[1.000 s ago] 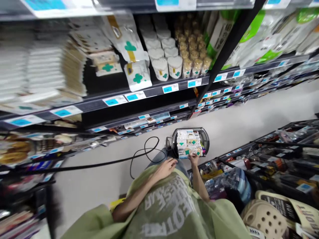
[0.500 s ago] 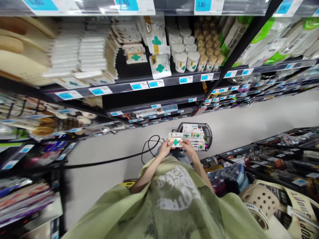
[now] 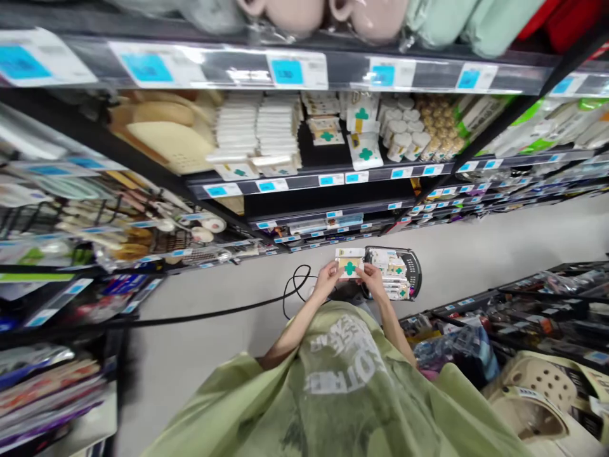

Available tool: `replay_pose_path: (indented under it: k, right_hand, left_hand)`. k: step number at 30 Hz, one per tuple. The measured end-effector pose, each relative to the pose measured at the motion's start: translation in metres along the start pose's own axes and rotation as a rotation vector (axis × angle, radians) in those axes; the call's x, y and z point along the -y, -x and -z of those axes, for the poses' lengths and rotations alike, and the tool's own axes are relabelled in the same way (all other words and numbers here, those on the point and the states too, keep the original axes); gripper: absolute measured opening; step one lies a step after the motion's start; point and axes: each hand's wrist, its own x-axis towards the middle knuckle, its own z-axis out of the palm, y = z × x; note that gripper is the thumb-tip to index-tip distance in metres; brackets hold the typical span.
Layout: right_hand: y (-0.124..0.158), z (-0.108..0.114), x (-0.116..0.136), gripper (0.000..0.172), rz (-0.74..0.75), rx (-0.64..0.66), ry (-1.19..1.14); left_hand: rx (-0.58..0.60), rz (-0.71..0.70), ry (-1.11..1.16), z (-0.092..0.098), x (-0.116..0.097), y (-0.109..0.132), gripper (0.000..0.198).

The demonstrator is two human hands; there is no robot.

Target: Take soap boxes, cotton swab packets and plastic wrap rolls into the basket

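The left hand (image 3: 327, 279) and right hand (image 3: 372, 280) are partly curled, pinching opposite side edges of a small packet (image 3: 349, 254) in front of the wearer's green shirt (image 3: 342, 371), thumbs toward its lower corners. The wearer's right hand is just beside the near side of a dark basket (image 3: 417, 270) filled with similar packets (image 3: 398, 289); how far above it cannot be told. To the left there is more room — pale floor (image 3: 190, 362), crossed by a looping black cord (image 3: 223, 311). Beyond the basket, the aisle runs open to the upper right, between the front edge of a stocked shelf (image 3: 304, 183) and racks (image 3: 518, 298) on the right. The packet's face, with its green clover mark, is turned up to the wearer — white strip at the far edge. It looks nearly square, so no long axis is clear.
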Motion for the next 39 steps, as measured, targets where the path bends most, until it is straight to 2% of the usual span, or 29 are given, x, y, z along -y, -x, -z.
replay_pose_path:
  k: [3,6,10,13,16,20,26,28,30,34,39]
  right_hand:
    - [-0.006,-0.04,-0.001,0.054,0.023,-0.004,0.041]
    - [-0.01,-0.081,-0.004,0.059,0.042,-0.021,0.058]
    - [-0.008,-0.13,-0.01,0.052,0.044,0.099,0.06]
    - [-0.005,-0.151,-0.014,0.042,0.028,0.214,0.042]
    - [-0.01,-0.16,-0.01,0.041,0.026,0.253,0.036]
    - [-0.045,-0.161,0.018,0.047,0.054,0.124,-0.026]
    - [-0.128,-0.162,0.093,0.056,0.168,-0.158,-0.193]
    - [-0.151,-0.162,0.112,0.058,0.172,-0.191,-0.206]
    - [-0.17,-0.162,0.127,0.058,0.174,-0.171,-0.215]
    - [-0.198,-0.163,0.141,0.052,0.207,-0.13,-0.249]
    - [-0.217,-0.16,0.138,0.045,0.245,-0.153,-0.227]
  left_hand:
    - [-0.005,-0.012,-0.006,0.034,-0.016,0.008,0.069]
    - [-0.093,-0.024,-0.003,0.068,-0.027,0.018,0.061]
    - [-0.211,-0.071,-0.039,0.112,-0.039,0.031,0.06]
    - [-0.253,-0.11,-0.101,0.135,-0.046,0.036,0.067]
    - [-0.276,-0.141,-0.108,0.144,-0.051,0.038,0.071]
    - [-0.306,-0.14,-0.006,0.139,-0.052,0.042,0.072]
    - [-0.331,-0.142,0.111,0.11,-0.055,0.044,0.063]
    - [-0.365,-0.147,0.129,0.098,-0.059,0.038,0.063]
    - [-0.376,-0.166,0.15,0.085,-0.064,0.028,0.063]
    - [-0.355,-0.224,0.136,0.061,-0.079,0.007,0.064]
    - [-0.363,-0.273,0.088,0.033,-0.104,-0.015,0.058]
